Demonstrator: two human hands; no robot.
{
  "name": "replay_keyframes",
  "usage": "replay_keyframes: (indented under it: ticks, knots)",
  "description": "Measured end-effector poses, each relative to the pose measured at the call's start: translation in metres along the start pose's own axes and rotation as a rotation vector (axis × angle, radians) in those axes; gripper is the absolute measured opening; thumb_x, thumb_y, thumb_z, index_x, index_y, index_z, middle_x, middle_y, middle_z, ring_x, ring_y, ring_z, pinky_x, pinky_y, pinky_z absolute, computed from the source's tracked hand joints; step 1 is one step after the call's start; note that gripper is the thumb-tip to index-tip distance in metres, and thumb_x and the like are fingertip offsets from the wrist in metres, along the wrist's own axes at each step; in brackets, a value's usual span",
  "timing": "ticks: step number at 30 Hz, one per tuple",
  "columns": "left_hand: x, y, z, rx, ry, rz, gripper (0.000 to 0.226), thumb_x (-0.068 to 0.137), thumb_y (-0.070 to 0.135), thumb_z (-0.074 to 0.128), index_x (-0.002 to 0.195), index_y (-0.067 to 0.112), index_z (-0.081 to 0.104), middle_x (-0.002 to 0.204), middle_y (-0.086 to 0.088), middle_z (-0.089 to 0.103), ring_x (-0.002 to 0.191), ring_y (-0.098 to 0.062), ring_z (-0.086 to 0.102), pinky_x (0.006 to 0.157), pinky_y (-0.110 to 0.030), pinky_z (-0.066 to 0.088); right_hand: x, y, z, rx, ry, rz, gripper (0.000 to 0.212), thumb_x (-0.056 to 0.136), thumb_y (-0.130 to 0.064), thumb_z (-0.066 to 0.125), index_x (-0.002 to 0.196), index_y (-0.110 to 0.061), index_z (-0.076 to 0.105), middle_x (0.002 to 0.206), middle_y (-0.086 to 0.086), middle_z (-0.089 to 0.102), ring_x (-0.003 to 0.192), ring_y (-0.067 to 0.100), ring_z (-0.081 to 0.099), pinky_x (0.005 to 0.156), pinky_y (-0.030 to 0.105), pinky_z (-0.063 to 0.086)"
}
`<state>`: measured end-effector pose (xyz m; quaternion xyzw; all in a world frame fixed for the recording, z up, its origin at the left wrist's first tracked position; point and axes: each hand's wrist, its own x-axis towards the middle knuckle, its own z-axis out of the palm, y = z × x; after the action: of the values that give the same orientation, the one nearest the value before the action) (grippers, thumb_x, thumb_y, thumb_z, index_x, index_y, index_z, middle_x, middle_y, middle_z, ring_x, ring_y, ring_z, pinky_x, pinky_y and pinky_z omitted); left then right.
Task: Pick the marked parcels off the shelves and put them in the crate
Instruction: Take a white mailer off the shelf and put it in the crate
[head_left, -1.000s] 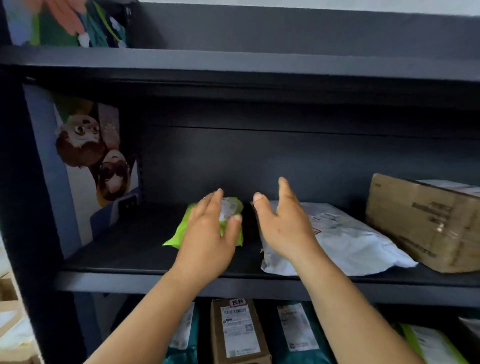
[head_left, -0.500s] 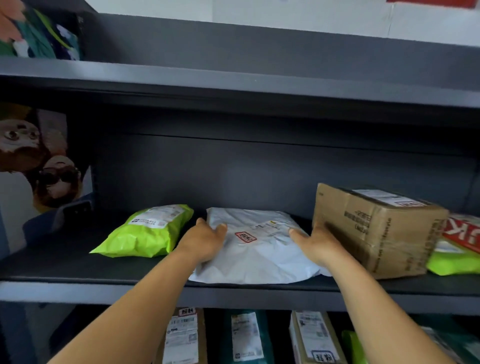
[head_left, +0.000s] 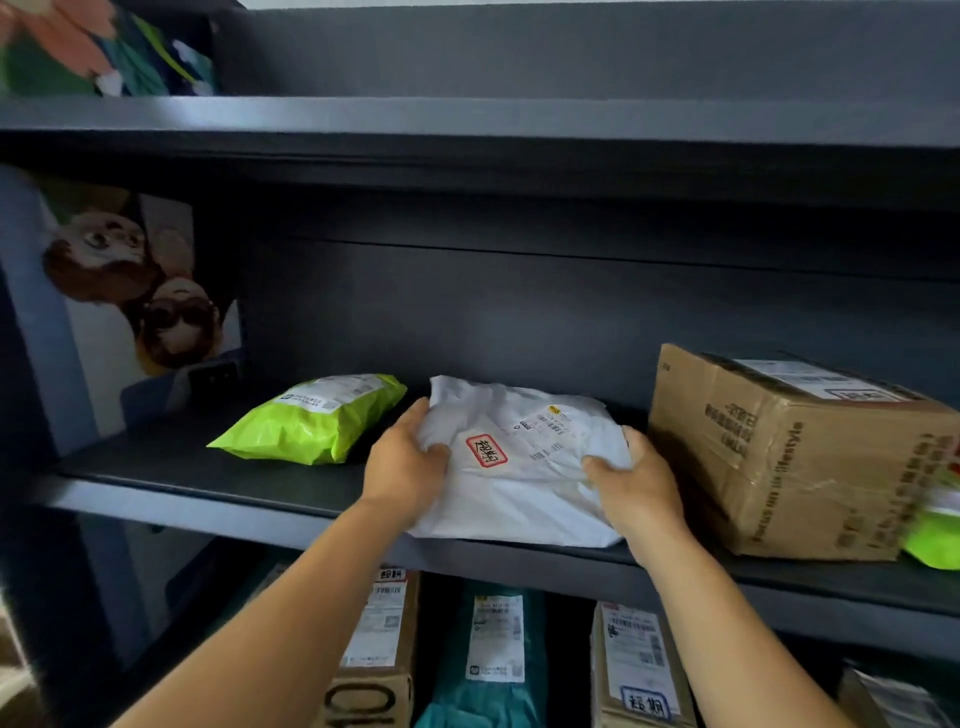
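The white plastic mailer bag with a red-bordered stamp (head_left: 519, 457) lies flat on the dark grey metal shelf (head_left: 208, 499), long axis running front to back, its near end overhanging the shelf's front edge. The left hand (head_left: 402, 467) grips its left edge and the right hand (head_left: 634, 480) grips its right edge, fingers curled into the crumpled plastic. The lime-green padded pouch (head_left: 311, 421) lies just left of the mailer; the brown cardboard box (head_left: 795, 452) stands just right of it.
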<state>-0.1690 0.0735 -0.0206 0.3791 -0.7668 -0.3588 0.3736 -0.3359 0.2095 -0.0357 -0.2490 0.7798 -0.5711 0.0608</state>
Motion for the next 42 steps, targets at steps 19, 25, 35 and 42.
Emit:
replay_keyframes:
  ticks: [19, 25, 35, 42]
  knots:
    - [-0.073, 0.053, -0.042, -0.233, 0.343, 0.324, 0.047, 0.092, 0.002, 0.055, 0.129, 0.032, 0.055, 0.116, 0.02, 0.06, 0.103, 0.014, 0.055, 0.094, -0.005, 0.042, -0.054, -0.04, -0.005, 0.457, 0.132, -0.547, 0.044, 0.092, -0.001, 0.055, 0.133, -0.016, 0.055, 0.132, -0.002, 0.058, 0.123, 0.01, 0.054, 0.104, 0.025, 0.042]
    - [-0.122, 0.054, -0.097, -0.203, 0.465, 0.387, 0.044, 0.092, 0.002, 0.056, 0.13, 0.026, 0.056, 0.11, 0.032, 0.054, 0.102, 0.022, 0.052, 0.088, 0.0, 0.04, -0.109, -0.075, -0.001, 0.54, 0.094, -0.614, 0.042, 0.093, -0.004, 0.055, 0.133, -0.018, 0.055, 0.131, -0.007, 0.057, 0.122, 0.002, 0.051, 0.102, 0.011, 0.038]
    - [-0.282, 0.003, -0.234, -0.092, 0.642, 0.209, 0.042, 0.093, 0.007, 0.056, 0.13, 0.027, 0.057, 0.121, 0.015, 0.061, 0.111, -0.002, 0.059, 0.097, -0.028, 0.05, -0.293, -0.111, 0.05, 0.643, -0.241, -0.573, 0.043, 0.093, -0.005, 0.055, 0.133, -0.021, 0.055, 0.13, -0.008, 0.057, 0.122, 0.006, 0.053, 0.098, 0.01, 0.042]
    - [-0.426, -0.025, -0.329, 0.019, 0.835, 0.087, 0.041, 0.093, 0.006, 0.056, 0.125, 0.031, 0.056, 0.117, 0.012, 0.061, 0.1, 0.005, 0.06, 0.084, -0.006, 0.048, -0.447, -0.133, 0.08, 0.692, -0.487, -0.578, 0.042, 0.093, -0.004, 0.054, 0.133, -0.016, 0.054, 0.126, -0.007, 0.058, 0.119, 0.006, 0.053, 0.092, 0.002, 0.04]
